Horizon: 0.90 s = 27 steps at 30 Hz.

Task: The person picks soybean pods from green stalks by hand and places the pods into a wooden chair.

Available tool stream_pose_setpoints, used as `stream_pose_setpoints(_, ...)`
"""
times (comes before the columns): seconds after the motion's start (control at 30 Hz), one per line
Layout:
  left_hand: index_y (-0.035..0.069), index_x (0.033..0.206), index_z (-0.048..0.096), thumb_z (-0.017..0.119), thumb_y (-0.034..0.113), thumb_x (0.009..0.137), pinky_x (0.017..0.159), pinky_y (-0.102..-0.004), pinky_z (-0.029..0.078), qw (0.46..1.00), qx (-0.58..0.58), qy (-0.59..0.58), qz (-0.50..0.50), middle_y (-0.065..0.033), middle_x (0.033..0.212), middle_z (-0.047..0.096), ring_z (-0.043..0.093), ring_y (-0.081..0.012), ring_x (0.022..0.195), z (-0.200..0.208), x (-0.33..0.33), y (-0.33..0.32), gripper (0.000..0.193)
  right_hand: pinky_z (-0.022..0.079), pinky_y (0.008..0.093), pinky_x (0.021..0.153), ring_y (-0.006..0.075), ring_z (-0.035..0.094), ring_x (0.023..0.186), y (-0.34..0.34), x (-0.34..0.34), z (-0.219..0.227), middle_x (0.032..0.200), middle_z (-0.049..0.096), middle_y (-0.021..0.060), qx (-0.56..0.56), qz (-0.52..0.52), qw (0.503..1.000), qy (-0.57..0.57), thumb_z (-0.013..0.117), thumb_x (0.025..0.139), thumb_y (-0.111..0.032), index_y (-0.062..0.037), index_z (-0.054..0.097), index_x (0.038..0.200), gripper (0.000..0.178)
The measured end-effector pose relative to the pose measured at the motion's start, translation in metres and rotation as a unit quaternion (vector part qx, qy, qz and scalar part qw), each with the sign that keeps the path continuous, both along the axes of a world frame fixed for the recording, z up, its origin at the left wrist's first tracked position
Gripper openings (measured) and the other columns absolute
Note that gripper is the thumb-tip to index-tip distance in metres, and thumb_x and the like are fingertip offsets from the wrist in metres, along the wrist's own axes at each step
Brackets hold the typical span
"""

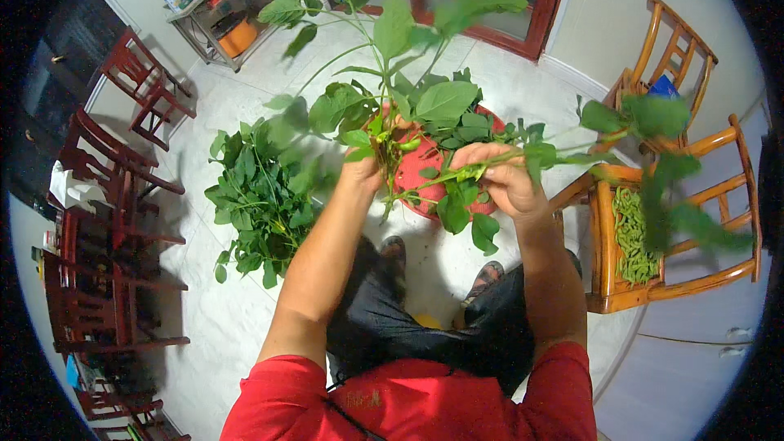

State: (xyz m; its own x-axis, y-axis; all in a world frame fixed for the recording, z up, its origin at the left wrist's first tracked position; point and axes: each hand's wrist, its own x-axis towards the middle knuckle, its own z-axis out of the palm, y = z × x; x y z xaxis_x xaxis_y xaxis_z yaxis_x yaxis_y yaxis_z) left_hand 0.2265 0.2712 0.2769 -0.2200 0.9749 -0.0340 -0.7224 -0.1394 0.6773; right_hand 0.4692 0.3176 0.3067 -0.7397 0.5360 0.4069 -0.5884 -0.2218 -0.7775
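My left hand (369, 165) is closed round the stems of a leafy soybean plant (394, 28), held upright in front of me. Green pods (408, 145) hang on its stems beside my fingers. My right hand (508, 181) has its fingers pinched on a leafy soybean branch (563, 155), which stretches off to the right with its far leaves blurred. Under both hands is a red container (420, 170) on the floor, partly covered by foliage. Exactly where the fingertips meet the stems is hard to make out.
Left of my legs, a heap of cut leafy plants (261, 196) lies on the pale floor. Green pods (633, 237) fill the seat of a wooden chair (604, 278) at right. Dark red chairs (147, 82) line the left side; a metal shelf (196, 12) stands at the back.
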Motion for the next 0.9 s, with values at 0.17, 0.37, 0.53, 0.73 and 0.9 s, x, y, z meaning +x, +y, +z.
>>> stream_pose_setpoints(0.17, 0.008, 0.114, 0.057, 0.066, 0.023, 0.086, 0.085, -0.0454, 0.054, 0.998, 0.043, -0.032, -0.03, -0.0123, 0.099, 0.065, 0.064, -0.0274, 0.09, -0.002, 0.004, -0.004, 0.033, 0.045, 0.0401, 0.096, 0.0247, 0.058, 0.106, 0.007, -0.001, -0.014, 0.113, 0.061, 0.0149, -0.139, -0.043, 0.989, -0.012, 0.053, 0.082, -0.007, 0.001, 0.057, 0.114, 0.033)
stream_pose_setpoints(0.37, 0.005, 0.118, 0.055, 0.06, 0.029, 0.09, 0.074, -0.0425, 0.056, 1.0, -0.007, 0.017, -0.006, -0.0118, 0.098, 0.065, 0.064, -0.0231, 0.088, -0.005, 0.015, -0.007, 0.037, 0.046, 0.0284, 0.089, 0.0158, 0.057, 0.102, -0.021, -0.015, 0.009, 0.112, 0.061, 0.0083, 0.029, -0.117, 0.977, -0.177, 0.064, 0.08, -0.006, 0.0007, 0.058, 0.116, 0.037)
stream_pose_setpoints(0.53, 0.003, 0.12, 0.054, 0.054, 0.027, 0.095, 0.072, -0.0274, 0.053, 0.999, -0.039, 0.027, -0.011, -0.0078, 0.097, 0.065, 0.063, -0.0162, 0.08, 0.002, 0.047, 0.004, 0.035, 0.051, 0.0337, 0.076, 0.0284, 0.064, 0.089, -0.001, -0.041, -0.031, 0.101, 0.065, 0.0119, 0.423, -0.316, 0.83, -0.178, 0.064, 0.079, -0.021, -0.0104, 0.066, 0.101, 0.025)
stream_pose_setpoints(0.73, 0.005, 0.121, 0.053, 0.053, 0.027, 0.095, 0.074, -0.0263, 0.052, 0.995, -0.072, -0.006, -0.075, -0.004, 0.104, 0.062, 0.059, -0.0125, 0.092, -0.011, 0.053, 0.004, 0.034, 0.053, 0.0402, 0.064, 0.0329, 0.064, 0.077, -0.013, -0.044, -0.037, 0.091, 0.066, 0.0103, 0.454, -0.42, 0.739, -0.268, 0.065, 0.076, -0.021, -0.0125, 0.065, 0.096, 0.021)
stream_pose_setpoints(0.9, 0.007, 0.125, 0.05, 0.061, 0.016, 0.089, 0.082, -0.0269, 0.05, 0.988, -0.042, 0.116, -0.091, -0.0046, 0.108, 0.06, 0.059, -0.0132, 0.097, 0.012, 0.072, -0.009, 0.039, 0.051, 0.0411, 0.06, 0.0329, 0.063, 0.069, -0.019, -0.042, -0.029, 0.079, 0.064, 0.0122, 0.468, -0.457, 0.673, -0.346, 0.071, 0.068, -0.019, -0.0083, 0.066, 0.09, 0.024)
